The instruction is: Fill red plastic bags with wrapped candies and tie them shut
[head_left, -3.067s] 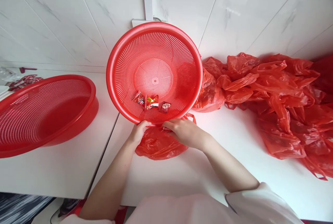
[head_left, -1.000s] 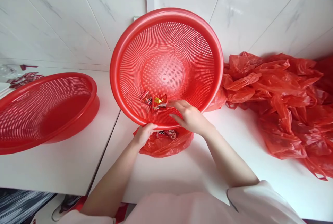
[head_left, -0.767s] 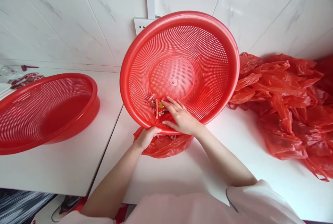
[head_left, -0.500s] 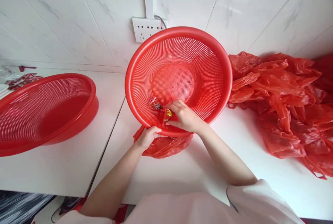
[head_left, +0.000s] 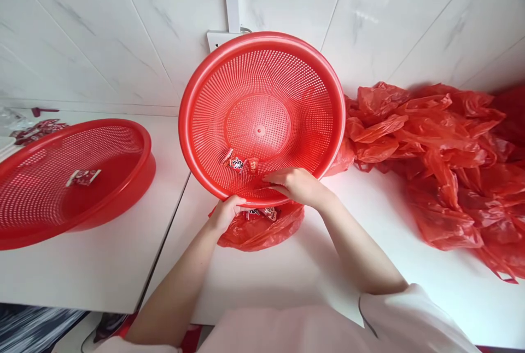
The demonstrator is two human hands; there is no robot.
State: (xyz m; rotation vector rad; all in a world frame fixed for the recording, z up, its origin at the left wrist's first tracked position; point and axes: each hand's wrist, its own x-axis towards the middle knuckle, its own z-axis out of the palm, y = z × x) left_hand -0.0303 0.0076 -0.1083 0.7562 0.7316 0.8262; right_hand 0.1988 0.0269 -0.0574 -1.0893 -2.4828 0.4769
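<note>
My left hand (head_left: 228, 214) is closed on the near rim of a red plastic colander basket (head_left: 262, 40), which tilts toward me. Inside it my right hand (head_left: 297, 184) reaches over the near rim, fingers stretched out along the lower wall, nothing visible in them. Left of those fingertips lie a red-and-white wrapped packet (head_left: 237, 163) and a small red packet with gold marks (head_left: 253, 166). Beneath the rim, a red plastic bag (head_left: 262, 235) shows printed packets (head_left: 268, 213) in its mouth.
A second red colander basket (head_left: 139, 178) stands left, with one wrapped packet (head_left: 84, 177) in it. Crumpled red plastic bags (head_left: 430, 145) are heaped at right. More packets (head_left: 39, 131) lie behind the left basket. A socket strip (head_left: 217, 40) is on the tiled wall.
The tilted basket has shifted left and slightly up. My right hand has moved away from the gold-marked packet. A packet now shows in the left basket, and packets show in the bag's mouth.
</note>
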